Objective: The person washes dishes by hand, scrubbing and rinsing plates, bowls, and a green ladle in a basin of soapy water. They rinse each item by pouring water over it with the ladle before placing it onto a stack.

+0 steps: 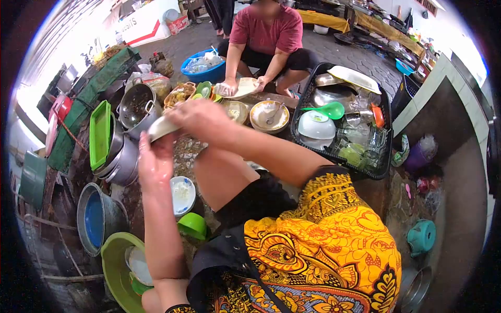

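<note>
My left hand, wet and with the fingers closed round its edge, holds up a pale dish seen nearly edge-on. Across the top of that dish lies my right hand, blurred and with curled fingers; anything inside it is hidden. Below my hands stand a white bowl with whitish suds in it and a bright green bowl. Beyond my right forearm, a spoon rests in a stack of brown-rimmed plates.
Opposite me a person squats, both hands on a plate. A black crate of dishes and glasses is at right. Pots, a metal basin and an olive tub line the left. A low wall bounds the right.
</note>
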